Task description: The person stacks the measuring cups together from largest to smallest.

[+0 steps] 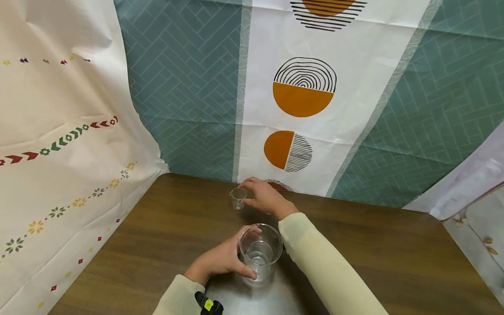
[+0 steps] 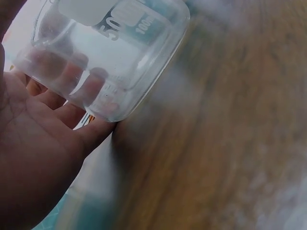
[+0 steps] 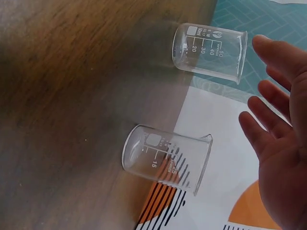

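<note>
My left hand (image 1: 222, 259) grips a large clear glass beaker (image 1: 278, 239) from its left side, thumb at the front and fingers round the back. Inside this beaker stands a smaller glass beaker (image 1: 260, 253). Printed white volume marks show on the large beaker's wall (image 2: 158, 72) in the left wrist view. Farther back, my right hand (image 1: 267, 199) hovers with spread fingers beside the rim of a small 50 ml beaker (image 3: 209, 51), not holding it. A second small beaker (image 3: 165, 158) with a 25 mark stands nearby, mostly hidden under the right hand in the head view.
The wooden table (image 1: 177, 218) carries all the beakers. A patterned cloth (image 1: 189, 109) hangs along its back edge, close behind the small beakers. A cream cloth (image 1: 59, 183) borders the left side, and a pale floral cloth (image 1: 472, 245) the right.
</note>
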`<state>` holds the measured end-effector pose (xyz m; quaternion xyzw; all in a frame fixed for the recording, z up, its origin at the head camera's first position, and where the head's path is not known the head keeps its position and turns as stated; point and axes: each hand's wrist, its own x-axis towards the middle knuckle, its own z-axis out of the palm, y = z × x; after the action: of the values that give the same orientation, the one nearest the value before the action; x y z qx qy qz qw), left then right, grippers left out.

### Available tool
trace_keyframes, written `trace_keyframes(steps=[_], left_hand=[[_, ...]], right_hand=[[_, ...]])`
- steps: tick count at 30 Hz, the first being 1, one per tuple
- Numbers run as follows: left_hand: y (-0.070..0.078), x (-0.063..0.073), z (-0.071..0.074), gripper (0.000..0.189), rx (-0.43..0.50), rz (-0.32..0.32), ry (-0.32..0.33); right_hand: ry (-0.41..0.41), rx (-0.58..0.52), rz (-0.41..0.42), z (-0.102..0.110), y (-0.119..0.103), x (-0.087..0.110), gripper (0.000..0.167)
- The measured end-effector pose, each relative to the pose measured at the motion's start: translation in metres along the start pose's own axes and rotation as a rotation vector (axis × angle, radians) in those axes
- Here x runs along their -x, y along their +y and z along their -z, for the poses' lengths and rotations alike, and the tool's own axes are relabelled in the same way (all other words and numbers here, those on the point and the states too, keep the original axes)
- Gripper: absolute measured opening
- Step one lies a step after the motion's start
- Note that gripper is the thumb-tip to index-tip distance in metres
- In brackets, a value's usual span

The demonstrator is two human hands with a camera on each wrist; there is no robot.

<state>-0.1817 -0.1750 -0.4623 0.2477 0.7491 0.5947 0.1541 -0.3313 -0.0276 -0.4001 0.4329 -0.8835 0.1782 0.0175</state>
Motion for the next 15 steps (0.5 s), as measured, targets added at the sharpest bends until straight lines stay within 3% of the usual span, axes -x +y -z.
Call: trace_keyframes(steps=[15], left_hand=[[-0.0015,0.0020,0.0012,0.094,-0.006,-0.001,0.001]], right_hand=[[-0.049,-0.004,-0.012,-0.0037,-0.0041,-0.0097,0.052]])
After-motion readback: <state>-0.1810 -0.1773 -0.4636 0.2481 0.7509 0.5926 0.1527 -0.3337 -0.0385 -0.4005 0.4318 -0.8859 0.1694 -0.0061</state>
